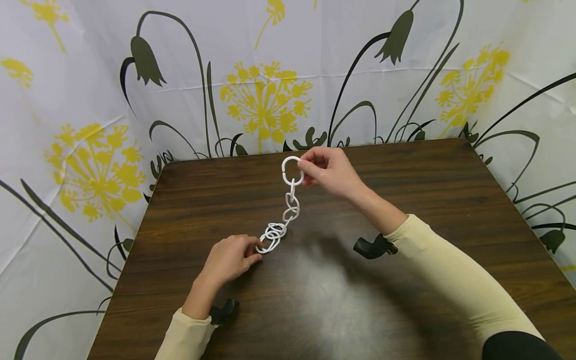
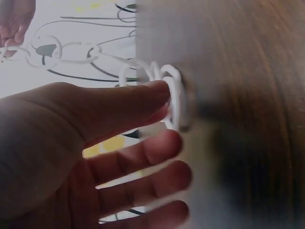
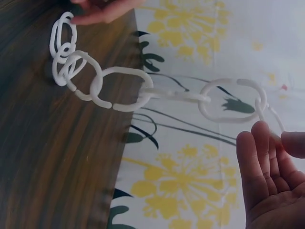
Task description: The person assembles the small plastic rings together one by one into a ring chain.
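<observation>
A chain of white plastic links (image 1: 293, 210) runs between the two hands. My right hand (image 1: 332, 172) pinches the top ring between thumb and fingers, holding that end raised above the table. From there several links hang down toward the lower left, each hooked through its neighbour; small gaps show in some of them in the right wrist view. The lower links (image 1: 275, 231) lie bunched together on the tabletop. At this bunch, my left hand (image 1: 231, 256) pinches an end link (image 2: 175, 98) between thumb and index finger, while its other fingers extend loosely apart.
The dark wood-grain table (image 1: 189, 200) has its far edge near a white curtain (image 1: 315, 55) printed with yellow and dark green flowers. Black wrist mounts (image 1: 372, 247) sit below both forearms. The right arm casts a shadow across the table.
</observation>
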`<state>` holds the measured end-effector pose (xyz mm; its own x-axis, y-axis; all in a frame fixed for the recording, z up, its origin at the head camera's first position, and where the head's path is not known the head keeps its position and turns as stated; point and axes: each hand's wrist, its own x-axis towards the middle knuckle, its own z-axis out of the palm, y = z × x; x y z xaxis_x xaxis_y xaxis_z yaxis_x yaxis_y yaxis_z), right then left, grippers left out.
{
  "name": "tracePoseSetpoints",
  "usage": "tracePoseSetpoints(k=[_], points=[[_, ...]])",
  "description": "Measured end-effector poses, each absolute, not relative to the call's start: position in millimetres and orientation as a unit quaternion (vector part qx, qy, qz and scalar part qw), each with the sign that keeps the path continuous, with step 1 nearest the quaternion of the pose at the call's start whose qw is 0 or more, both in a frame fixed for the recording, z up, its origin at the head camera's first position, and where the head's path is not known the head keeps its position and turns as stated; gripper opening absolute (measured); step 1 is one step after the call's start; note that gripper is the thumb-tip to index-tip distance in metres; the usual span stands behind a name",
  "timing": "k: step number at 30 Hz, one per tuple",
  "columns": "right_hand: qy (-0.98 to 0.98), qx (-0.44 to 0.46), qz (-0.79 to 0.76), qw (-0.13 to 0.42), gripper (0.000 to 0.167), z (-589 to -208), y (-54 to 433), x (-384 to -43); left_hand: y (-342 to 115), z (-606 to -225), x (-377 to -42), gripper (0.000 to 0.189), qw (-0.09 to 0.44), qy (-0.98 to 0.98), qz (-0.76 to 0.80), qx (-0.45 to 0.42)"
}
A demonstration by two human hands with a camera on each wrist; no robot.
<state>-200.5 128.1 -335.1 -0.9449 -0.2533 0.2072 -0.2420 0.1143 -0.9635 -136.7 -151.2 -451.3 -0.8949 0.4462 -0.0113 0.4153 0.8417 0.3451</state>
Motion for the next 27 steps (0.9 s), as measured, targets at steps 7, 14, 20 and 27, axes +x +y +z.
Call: tracePoseSetpoints(k=[7, 14, 20, 27], points=[[0.743, -0.152, -0.651, 0.009, 0.014, -338.9, 140.5, -202.0, -143.0, -459.7, -135.3, 0.024, 0.047, 0.947, 0.178, 0.262], [0.74, -0.14, -0.658, 0.014, 0.015, -339.6, 147.8, -203.1, -137.9, -462.4, -132.3, 0.032, 0.027, 0.954, 0.165, 0.248], [0.742, -0.126, -0.658, 0.019, 0.015, -340.7, 156.1, -204.1, -138.0, -461.1, -133.1, 0.028, 0.017, 0.952, 0.169, 0.254], [0.743, -0.121, -0.658, 0.016, 0.016, -338.1, 162.9, -204.9, -139.2, -460.3, -130.1, 0.029, 0.026, 0.956, 0.144, 0.256]])
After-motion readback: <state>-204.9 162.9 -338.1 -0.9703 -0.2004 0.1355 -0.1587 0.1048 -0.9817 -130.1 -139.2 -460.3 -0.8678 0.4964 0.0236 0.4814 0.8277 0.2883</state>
